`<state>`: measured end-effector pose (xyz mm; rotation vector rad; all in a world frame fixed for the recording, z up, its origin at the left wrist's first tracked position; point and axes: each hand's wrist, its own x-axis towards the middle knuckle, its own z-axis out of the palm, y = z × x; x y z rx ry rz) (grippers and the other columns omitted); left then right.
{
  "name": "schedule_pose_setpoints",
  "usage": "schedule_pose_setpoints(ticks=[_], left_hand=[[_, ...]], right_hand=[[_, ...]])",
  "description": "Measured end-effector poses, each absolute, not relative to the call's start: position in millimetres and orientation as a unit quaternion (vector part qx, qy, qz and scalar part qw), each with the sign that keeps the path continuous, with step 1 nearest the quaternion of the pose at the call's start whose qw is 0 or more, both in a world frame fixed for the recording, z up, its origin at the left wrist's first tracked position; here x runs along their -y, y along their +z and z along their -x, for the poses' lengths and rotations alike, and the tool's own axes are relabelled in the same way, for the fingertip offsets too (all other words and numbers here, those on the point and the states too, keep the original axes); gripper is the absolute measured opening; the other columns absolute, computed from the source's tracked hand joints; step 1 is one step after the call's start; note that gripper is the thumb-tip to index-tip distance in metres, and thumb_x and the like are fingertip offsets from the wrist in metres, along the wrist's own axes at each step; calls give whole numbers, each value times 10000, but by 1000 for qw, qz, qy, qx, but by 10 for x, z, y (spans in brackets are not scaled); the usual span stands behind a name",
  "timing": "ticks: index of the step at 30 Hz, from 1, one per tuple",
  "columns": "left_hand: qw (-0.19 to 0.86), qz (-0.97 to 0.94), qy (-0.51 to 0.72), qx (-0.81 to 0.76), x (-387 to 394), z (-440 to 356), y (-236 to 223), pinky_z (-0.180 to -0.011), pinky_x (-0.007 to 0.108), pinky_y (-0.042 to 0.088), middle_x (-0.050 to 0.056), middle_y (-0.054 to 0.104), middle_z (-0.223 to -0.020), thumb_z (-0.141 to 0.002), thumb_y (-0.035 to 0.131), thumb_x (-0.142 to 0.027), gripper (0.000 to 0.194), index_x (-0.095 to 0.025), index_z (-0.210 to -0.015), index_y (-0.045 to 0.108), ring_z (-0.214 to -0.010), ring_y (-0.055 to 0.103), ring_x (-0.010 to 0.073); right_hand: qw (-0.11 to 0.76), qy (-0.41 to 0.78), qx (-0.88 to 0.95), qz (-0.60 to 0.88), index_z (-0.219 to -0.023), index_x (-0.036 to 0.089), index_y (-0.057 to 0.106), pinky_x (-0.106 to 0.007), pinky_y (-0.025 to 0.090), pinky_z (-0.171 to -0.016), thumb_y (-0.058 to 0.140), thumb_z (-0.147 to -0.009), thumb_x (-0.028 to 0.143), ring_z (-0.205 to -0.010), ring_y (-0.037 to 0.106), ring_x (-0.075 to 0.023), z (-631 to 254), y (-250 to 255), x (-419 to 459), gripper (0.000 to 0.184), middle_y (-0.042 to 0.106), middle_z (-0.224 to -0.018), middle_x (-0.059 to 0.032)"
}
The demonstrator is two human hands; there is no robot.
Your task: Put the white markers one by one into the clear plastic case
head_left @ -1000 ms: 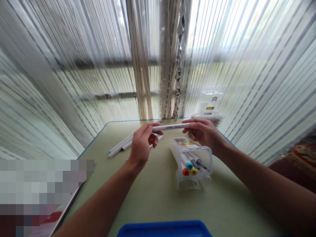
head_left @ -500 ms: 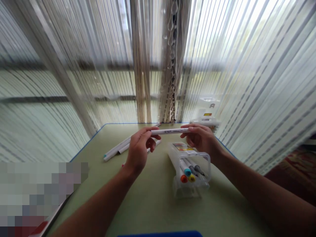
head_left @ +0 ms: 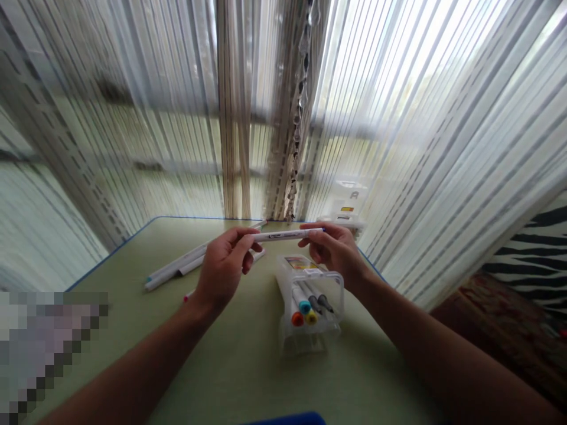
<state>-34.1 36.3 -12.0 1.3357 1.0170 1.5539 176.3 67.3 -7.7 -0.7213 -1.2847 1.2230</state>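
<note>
A white marker [head_left: 286,235] with small dark print and a blue tip at its right end is held level above the table. My left hand [head_left: 224,262] pinches its left end between thumb and fingers. Its right end is pinched by my right hand [head_left: 334,251]. Below and between the hands lies a clear plastic marker case [head_left: 287,295], its open end facing me. Inside it are several markers with grey, turquoise, orange and yellow ends [head_left: 304,306]. Left of my left hand, several white markers [head_left: 170,271] lie loose, partly hidden by that hand.
The green table [head_left: 248,366] has a blue edge. At its back right stands another clear plastic case or lid [head_left: 349,203]. String curtains [head_left: 177,147] hang right behind the table. Something blue [head_left: 287,419] shows at the bottom edge, and a blurred-out patch covers the lower left.
My view has swung to the right, so everything sits further left. My right-hand fingers have shifted on the marker, and its blue end now shows. Both hands keep hold of it.
</note>
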Motion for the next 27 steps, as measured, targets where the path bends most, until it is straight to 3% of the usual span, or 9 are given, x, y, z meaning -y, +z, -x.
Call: schedule_pose_setpoints(ticks=[7,19,27], left_hand=[[410,-544,602,-417,-326,320,-127,-399,175,291,-1,632,-631,-788,766,-379,309,-117,-913,659,-438,430,58],[440,-491,645,-386,-379,330,-149,-402,207,350,29,655,-714,-875,599,-321,235,-114,-937,690,-415,483,73],[459,-468,662,-362,-368,313,-147,-400,212,356,37,657,-689,-869,606,-306,224,-112,-935,695,-407,494,84]], right_hand=[[571,505,565,316,-852,166,769,-198,267,-359,846,-712,358,-367,462,-55,-1750,-86,-677,249,723,-637,-31],[557,534,557,306,-1011,164,748,-229,269,-369,681,-834,416,-392,512,-85,-1773,-41,-655,314,774,-778,-71],[556,531,558,312,-1037,174,739,-240,273,-373,646,-844,429,-409,512,-101,-1777,-55,-657,334,770,-786,-68]])
